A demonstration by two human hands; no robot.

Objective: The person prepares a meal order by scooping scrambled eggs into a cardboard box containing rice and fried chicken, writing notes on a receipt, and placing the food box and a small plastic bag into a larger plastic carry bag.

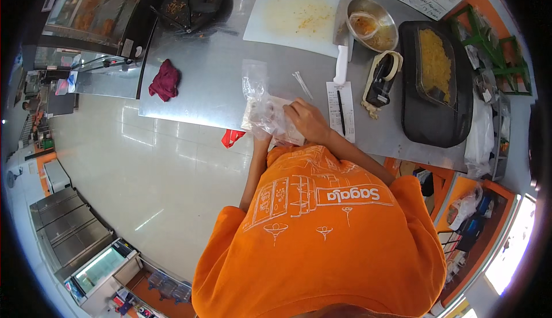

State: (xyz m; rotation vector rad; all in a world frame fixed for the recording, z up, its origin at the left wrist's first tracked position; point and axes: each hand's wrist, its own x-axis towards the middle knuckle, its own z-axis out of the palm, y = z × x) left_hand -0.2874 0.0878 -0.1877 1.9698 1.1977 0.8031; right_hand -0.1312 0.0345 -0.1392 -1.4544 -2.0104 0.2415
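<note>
A crinkled clear plastic bag (255, 85) lies at the front edge of the steel table, close to my body. My right hand (307, 120) has its fingers curled on the bag's right side and pinches the plastic. The folds of the bag cover most of my left hand (262, 133), so its fingers cannot be made out. Under the bag and both hands is a pale, flat paper-like packet (290, 136), partly hidden. A few thin white sticks (302, 85) rest just beyond my right hand.
Right of my hands are a printed receipt (333, 121) with a black pen (341, 113), a white-handled knife (341, 65), a tape dispenser (381, 78), a steel bowl (390, 37) and a black tray (414, 124). A cutting board (276, 16), stone mortar (207, 7) and maroon cloth (164, 81) lie beyond and left.
</note>
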